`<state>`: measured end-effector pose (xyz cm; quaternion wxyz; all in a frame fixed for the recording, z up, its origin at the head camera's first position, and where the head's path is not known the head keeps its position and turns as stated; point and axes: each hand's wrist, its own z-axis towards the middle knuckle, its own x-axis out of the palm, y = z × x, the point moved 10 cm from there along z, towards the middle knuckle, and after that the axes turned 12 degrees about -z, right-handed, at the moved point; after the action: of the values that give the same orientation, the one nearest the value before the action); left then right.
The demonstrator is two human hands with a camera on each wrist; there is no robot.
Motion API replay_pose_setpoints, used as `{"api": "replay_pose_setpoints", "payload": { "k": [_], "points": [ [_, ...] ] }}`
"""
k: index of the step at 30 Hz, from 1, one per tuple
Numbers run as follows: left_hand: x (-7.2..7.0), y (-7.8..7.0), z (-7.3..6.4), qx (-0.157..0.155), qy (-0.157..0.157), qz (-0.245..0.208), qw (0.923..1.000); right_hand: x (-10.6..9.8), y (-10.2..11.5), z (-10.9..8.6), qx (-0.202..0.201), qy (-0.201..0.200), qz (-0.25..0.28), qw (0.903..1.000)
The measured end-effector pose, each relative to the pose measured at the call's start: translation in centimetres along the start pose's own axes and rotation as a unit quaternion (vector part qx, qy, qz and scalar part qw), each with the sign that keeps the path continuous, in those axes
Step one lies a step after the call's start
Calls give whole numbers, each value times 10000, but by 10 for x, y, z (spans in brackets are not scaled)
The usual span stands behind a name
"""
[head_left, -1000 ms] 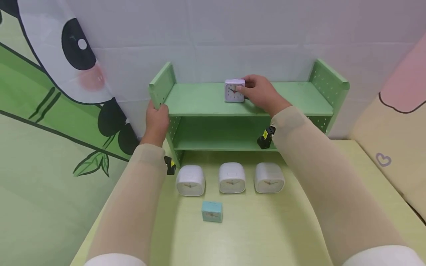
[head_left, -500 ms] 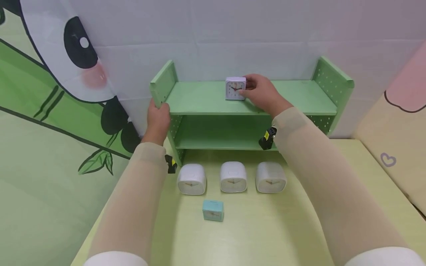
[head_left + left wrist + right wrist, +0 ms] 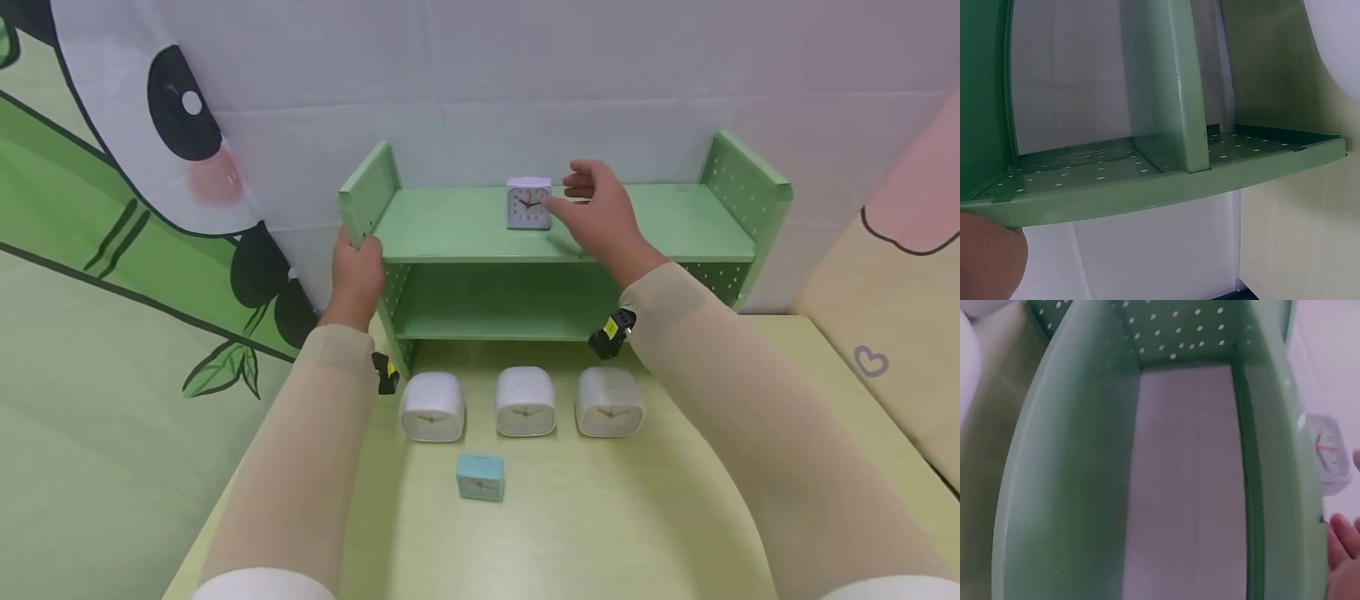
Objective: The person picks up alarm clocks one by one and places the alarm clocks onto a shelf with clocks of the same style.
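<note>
A small square lavender alarm clock (image 3: pixel 528 203) stands upright on the top board of a green shelf (image 3: pixel 442 223), its dial facing me. My right hand (image 3: pixel 606 218) is just to the right of this clock, fingers spread and relaxed, thumb tip at the clock's right edge in the head view. In the right wrist view, the clock (image 3: pixel 1330 450) shows past the shelf's edge, with the fingers (image 3: pixel 1342 547) below it. My left hand (image 3: pixel 356 277) grips the shelf's left side panel (image 3: pixel 366 196); its far fingers are hidden behind the panel.
Three white rounded clocks (image 3: pixel 432 407) stand in a row on the pale table (image 3: pixel 570 533) in front of the shelf. Nearer to me sits a small turquoise clock (image 3: pixel 480 477). A light cloth wall (image 3: pixel 540 75) rises behind the shelf.
My right hand has let go of the lavender clock and drawn slightly right, its fingers opening. The clock stays on the top board. My left hand keeps its grip on the side panel.
</note>
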<state>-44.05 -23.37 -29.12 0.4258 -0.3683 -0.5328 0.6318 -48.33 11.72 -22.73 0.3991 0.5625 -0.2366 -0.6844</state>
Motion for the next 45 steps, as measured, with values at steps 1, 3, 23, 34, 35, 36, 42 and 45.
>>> {"api": "replay_pose_setpoints", "payload": {
  "k": [1,3,23,34,35,36,42,45],
  "points": [
    [-1,0,0,11,-5,39,10000,-3,1,-3,-53,-174,125,9998],
    [-2,-2,1,52,-11,74,10000,-8,3,-9,-222,-493,353,9979],
    [-15,1,11,90,-156,-27,9998,40,-4,-107,-1683,-953,1609,9678],
    [-14,3,15,90,-165,-59,9998,94,-50,-153,-1025,-278,2142,9710],
    [-14,3,14,89,-173,-64,9998,99,-54,-156,-994,-218,2176,9707],
    [-14,3,14,71,-175,-58,9998,103,-56,-159,-990,-161,2209,9701],
    [-11,3,11,8,-158,-36,9999,130,-67,-175,-1126,264,2067,9715],
    [-11,3,13,-6,-168,-60,9998,139,-69,-181,-1214,417,1959,9722]
  ]
}}
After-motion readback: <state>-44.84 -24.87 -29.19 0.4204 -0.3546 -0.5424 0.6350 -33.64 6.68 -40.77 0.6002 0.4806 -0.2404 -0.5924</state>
